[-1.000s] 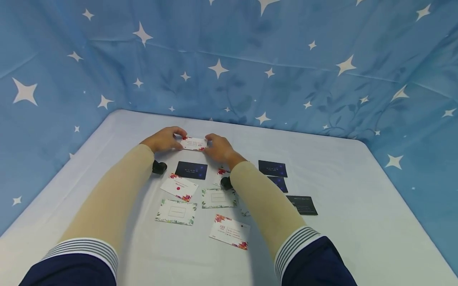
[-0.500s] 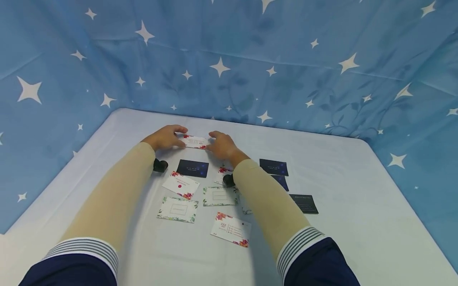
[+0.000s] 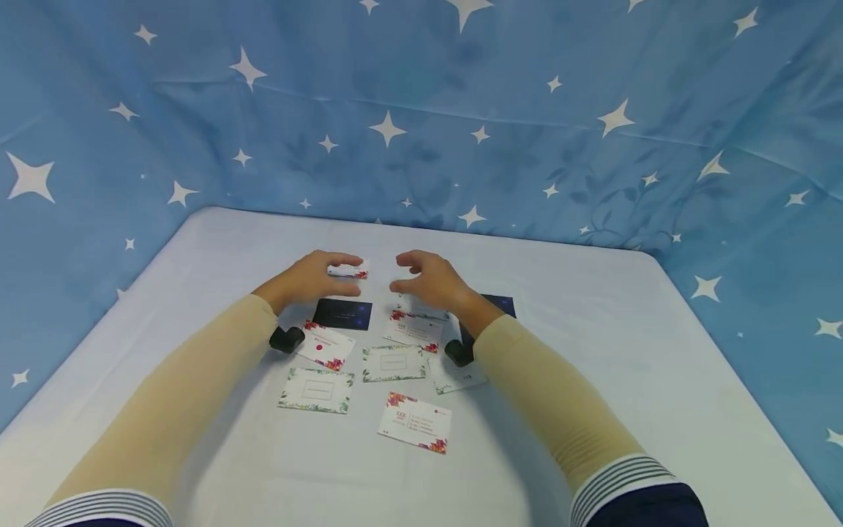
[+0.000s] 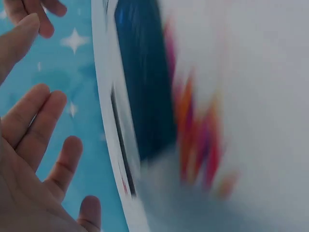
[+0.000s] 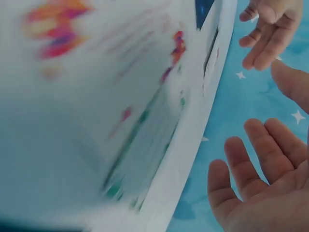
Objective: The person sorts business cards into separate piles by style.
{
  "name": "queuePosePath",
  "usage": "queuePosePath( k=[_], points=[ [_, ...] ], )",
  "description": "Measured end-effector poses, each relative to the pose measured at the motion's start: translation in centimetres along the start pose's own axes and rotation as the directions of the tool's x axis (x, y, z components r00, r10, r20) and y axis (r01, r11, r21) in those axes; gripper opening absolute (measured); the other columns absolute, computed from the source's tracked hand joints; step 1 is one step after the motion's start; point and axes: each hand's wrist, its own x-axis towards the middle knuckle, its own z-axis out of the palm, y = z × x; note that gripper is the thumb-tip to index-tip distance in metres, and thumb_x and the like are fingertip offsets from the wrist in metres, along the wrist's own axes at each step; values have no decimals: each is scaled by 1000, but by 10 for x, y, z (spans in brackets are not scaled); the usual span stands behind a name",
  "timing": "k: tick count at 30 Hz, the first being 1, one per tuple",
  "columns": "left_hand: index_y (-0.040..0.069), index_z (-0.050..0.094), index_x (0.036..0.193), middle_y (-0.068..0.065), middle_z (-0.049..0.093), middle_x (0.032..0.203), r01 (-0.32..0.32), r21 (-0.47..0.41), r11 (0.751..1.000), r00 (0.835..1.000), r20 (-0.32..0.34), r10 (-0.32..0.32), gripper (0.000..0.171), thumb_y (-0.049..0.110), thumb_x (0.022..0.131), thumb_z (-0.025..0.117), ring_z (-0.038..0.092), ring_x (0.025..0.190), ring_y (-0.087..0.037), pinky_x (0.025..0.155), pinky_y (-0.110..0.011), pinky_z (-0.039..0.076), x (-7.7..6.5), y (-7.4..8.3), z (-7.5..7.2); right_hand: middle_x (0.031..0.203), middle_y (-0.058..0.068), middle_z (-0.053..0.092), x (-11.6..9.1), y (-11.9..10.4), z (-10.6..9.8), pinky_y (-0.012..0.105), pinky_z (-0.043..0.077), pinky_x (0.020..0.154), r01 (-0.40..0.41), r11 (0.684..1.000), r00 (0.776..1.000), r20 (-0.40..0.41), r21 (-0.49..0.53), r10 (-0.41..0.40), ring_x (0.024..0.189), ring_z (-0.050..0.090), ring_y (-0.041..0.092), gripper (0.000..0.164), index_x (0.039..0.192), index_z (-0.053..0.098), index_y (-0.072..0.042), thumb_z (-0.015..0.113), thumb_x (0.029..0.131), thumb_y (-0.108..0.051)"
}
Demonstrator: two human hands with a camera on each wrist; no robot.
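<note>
My left hand (image 3: 309,278) hovers over the far part of the table, thumb and fingers spread, holding nothing. Partly hidden behind its fingers lies a white business card with red floral corners (image 3: 347,272). Just nearer to me is a dark navy business card (image 3: 342,315). My right hand (image 3: 437,284) faces it from the right, fingers apart, with nothing in its grasp. Below that hand lie another red-floral card (image 3: 413,331) and a leaf-bordered card (image 3: 421,310), partly covered. Both wrist views show spread fingers, with the cards blurred.
Nearer me lie leaf-bordered cards (image 3: 316,391), a tilted red-floral card (image 3: 326,346) and another red-floral card (image 3: 415,423). Dark cards (image 3: 503,304) are partly hidden by my right wrist. A blue starry curtain (image 3: 421,168) hangs behind the white table (image 3: 658,351).
Both hands have let go of the far red-floral card, which stays on the table. They have drawn back toward me and to the right, away from it. The head view has shifted slightly.
</note>
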Motion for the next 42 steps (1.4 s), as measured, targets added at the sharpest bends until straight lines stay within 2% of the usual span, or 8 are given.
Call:
queuePosePath(
  k=[3,7,13,15,22,31,36,42],
  points=[
    [24,49,129,1,41,134,-65,5,998,998,22,65,64,47,73,69,30,125,-25,95,-52,25,-7,6,12,121,-9,50,-16,9,-4,38,38,88,-3,1000,1000,-11,17,3,110,43,13,57,126,50,-21,69,76,-39],
    [29,53,125,4,42,131,-89,36,995,996,25,88,58,45,72,70,30,124,-23,94,-54,24,-15,19,28,122,-8,50,-38,18,-7,41,37,89,-12,1000,1000,16,-21,12,112,43,15,58,127,50,-22,70,75,-37],
    [31,54,123,3,45,128,-121,189,975,992,48,114,57,46,71,71,24,126,-26,95,-55,11,-21,36,43,121,-6,51,-65,29,-5,43,36,88,-50,994,998,40,-102,54,111,44,17,58,126,52,-25,72,73,-37],
    [32,53,124,3,46,128,-125,233,964,992,59,114,58,46,70,71,23,126,-25,93,-53,11,-20,40,45,121,-5,51,-70,32,-3,42,36,89,-57,989,997,38,-135,63,112,44,17,58,125,53,-25,73,72,-37],
    [33,55,122,5,48,126,-99,260,961,993,92,77,56,41,69,74,31,119,-20,90,-47,16,-11,49,51,124,-2,51,-77,36,5,40,36,91,-42,969,997,49,-245,56,114,43,17,59,124,54,-23,74,70,-38],
    [36,58,117,7,50,114,-74,318,945,993,115,39,52,39,69,75,35,105,-14,83,-40,21,-9,50,61,111,-1,53,-82,37,8,34,39,82,-13,923,999,27,-385,25,97,43,14,59,125,53,-25,72,72,-40],
    [35,59,115,7,50,109,-92,330,939,993,106,60,49,40,69,75,35,103,-13,81,-40,21,-10,53,63,112,2,51,-84,38,7,34,38,79,-33,918,999,6,-395,38,96,42,16,59,126,52,-26,71,73,-41],
    [34,60,113,7,51,105,-138,373,918,990,82,116,45,41,71,73,35,102,-14,81,-42,19,-11,57,64,115,3,51,-86,39,6,36,38,82,-35,929,999,3,-368,39,98,42,17,59,126,52,-24,71,73,-40]
  ],
)
